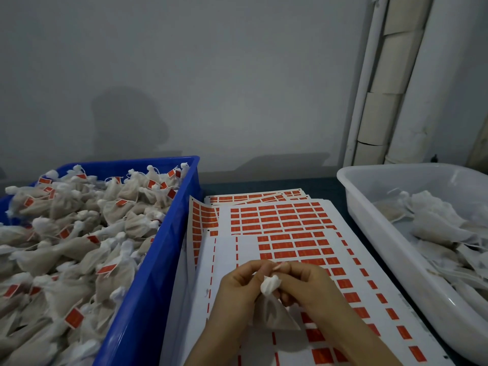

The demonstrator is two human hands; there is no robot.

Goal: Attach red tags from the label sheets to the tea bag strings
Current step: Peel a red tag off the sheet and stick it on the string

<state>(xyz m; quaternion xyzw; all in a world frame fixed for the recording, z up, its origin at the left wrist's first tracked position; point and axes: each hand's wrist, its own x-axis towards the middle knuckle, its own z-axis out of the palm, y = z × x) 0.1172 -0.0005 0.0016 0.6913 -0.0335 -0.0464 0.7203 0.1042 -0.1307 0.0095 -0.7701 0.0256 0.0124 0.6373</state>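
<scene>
Label sheets (290, 223) beneath; left hand (237, 285), right hand (309, 283) seemingly pinch tea bag (272, 315) between.

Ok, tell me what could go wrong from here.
The left hand and right hand pinch the tea bag at its gathered top, close together; a tag might stick crooked or to a finger.
The bag hangs over the label sheets; it might snag a sheet.
It might land untagged in the blue crate of tagged bags.
</scene>
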